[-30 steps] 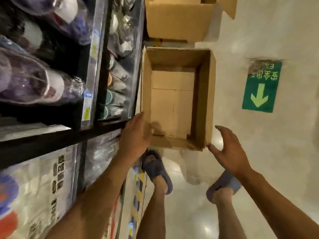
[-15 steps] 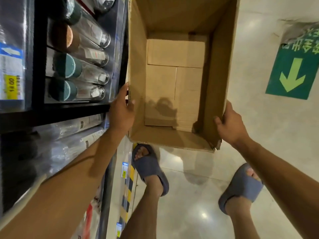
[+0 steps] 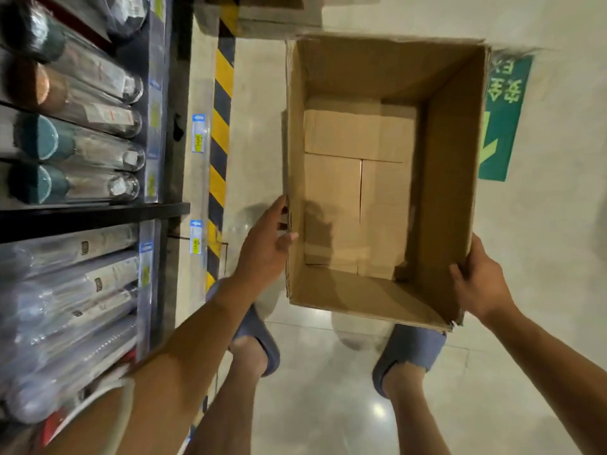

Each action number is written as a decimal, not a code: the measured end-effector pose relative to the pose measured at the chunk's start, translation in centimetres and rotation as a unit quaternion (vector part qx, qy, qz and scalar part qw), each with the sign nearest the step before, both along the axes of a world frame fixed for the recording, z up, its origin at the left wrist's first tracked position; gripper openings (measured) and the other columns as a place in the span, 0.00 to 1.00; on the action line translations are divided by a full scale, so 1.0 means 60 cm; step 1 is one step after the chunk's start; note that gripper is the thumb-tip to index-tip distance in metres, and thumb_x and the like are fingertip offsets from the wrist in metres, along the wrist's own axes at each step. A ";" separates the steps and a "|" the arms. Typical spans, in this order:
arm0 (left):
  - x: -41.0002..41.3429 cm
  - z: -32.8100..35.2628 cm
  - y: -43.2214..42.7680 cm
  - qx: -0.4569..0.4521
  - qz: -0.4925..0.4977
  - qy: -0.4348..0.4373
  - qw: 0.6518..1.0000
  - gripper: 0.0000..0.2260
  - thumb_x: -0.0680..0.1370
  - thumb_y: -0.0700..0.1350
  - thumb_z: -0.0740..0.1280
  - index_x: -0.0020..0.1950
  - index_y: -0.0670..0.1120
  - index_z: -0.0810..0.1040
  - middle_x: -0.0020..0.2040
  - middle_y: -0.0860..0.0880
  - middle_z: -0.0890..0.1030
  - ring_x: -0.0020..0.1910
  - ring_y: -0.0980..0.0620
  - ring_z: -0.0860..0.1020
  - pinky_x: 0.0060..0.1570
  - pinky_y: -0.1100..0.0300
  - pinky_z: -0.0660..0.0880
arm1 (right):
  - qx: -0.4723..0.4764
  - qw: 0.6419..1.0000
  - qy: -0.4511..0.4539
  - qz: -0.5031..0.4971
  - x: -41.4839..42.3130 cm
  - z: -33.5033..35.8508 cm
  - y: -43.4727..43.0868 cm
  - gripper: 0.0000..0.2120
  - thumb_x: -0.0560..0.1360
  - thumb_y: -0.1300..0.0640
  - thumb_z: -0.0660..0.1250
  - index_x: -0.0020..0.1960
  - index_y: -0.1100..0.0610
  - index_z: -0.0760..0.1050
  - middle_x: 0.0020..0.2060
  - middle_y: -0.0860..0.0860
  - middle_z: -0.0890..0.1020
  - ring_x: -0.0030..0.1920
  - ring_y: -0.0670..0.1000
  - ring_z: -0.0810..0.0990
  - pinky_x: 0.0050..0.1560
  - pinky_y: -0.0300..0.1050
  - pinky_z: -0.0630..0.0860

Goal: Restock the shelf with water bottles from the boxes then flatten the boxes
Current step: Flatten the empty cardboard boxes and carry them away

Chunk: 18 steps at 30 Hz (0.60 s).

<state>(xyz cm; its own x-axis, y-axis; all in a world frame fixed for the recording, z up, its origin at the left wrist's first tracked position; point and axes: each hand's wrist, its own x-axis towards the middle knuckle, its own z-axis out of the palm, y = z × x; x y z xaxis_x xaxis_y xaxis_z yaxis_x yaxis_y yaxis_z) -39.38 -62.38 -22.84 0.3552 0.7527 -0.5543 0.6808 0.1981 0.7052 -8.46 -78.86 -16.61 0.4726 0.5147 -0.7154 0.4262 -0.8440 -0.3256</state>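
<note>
Above the floor, left hand (image 3: 266,247) and right hand (image 3: 479,287) each clasp a wall of the empty box (image 3: 453,165); thin-edge grip may slip, dropping it.

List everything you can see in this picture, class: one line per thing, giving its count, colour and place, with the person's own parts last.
cardboard box: one, brown, open and empty, held above the floor at centre right.
bottles: several, clear with teal, copper or dark caps, lying on the shelf at left; exact count unclear.
shelf: one, black, left edge.
price tags: two, blue and yellow, beside the shelf.
hazard stripe: one, yellow and black, on the floor.
floor sign: one, green with an arrow, right of the box.
slippers: two, blue, on the feet.
left hand: on the box's left wall.
right hand: on the box's right wall.
</note>
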 end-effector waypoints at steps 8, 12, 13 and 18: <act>0.061 0.021 -0.009 0.096 -0.054 0.193 0.975 0.35 0.77 0.47 0.75 0.81 0.50 0.62 0.77 0.45 0.67 0.73 0.41 0.70 0.66 0.41 0.75 | 0.073 0.986 -0.146 0.034 0.013 0.103 -0.034 0.31 0.83 0.47 0.55 0.84 0.44 0.52 0.64 0.57 0.81 0.49 0.65 0.83 0.49 0.61 0.83; 0.106 0.088 -0.008 0.057 -0.011 0.078 0.995 0.30 0.77 0.43 0.76 0.76 0.49 0.70 0.76 0.46 0.67 0.70 0.45 0.72 0.61 0.65 0.74 | 0.076 0.980 -0.157 0.094 -0.047 0.130 -0.037 0.35 0.79 0.46 0.55 0.84 0.49 0.50 0.76 0.55 0.68 0.66 0.64 0.75 0.64 0.66 0.76; 0.118 0.113 -0.007 -0.028 0.019 0.015 0.999 0.27 0.78 0.44 0.74 0.75 0.50 0.71 0.75 0.48 0.69 0.70 0.48 0.74 0.57 0.71 0.74 | 0.077 0.980 -0.150 0.106 -0.070 0.134 -0.031 0.36 0.79 0.46 0.57 0.84 0.49 0.50 0.78 0.55 0.65 0.71 0.63 0.70 0.68 0.67 0.71; 0.165 0.194 -0.023 -0.321 0.085 -0.114 0.936 0.21 0.81 0.57 0.68 0.73 0.57 0.72 0.68 0.54 0.79 0.66 0.53 0.78 0.68 0.48 0.75 | 0.089 0.982 -0.114 0.121 -0.177 0.129 -0.009 0.40 0.79 0.33 0.63 0.84 0.43 0.51 0.82 0.55 0.53 0.81 0.63 0.53 0.76 0.70 0.61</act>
<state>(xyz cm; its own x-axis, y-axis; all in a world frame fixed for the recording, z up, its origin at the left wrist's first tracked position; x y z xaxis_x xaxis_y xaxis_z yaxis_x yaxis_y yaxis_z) -29.47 -63.76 -11.22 0.4252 0.3460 -0.8363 0.4470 0.7232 0.5265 -19.07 -79.37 -8.87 0.4584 0.7386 -0.4942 0.6867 -0.6474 -0.3307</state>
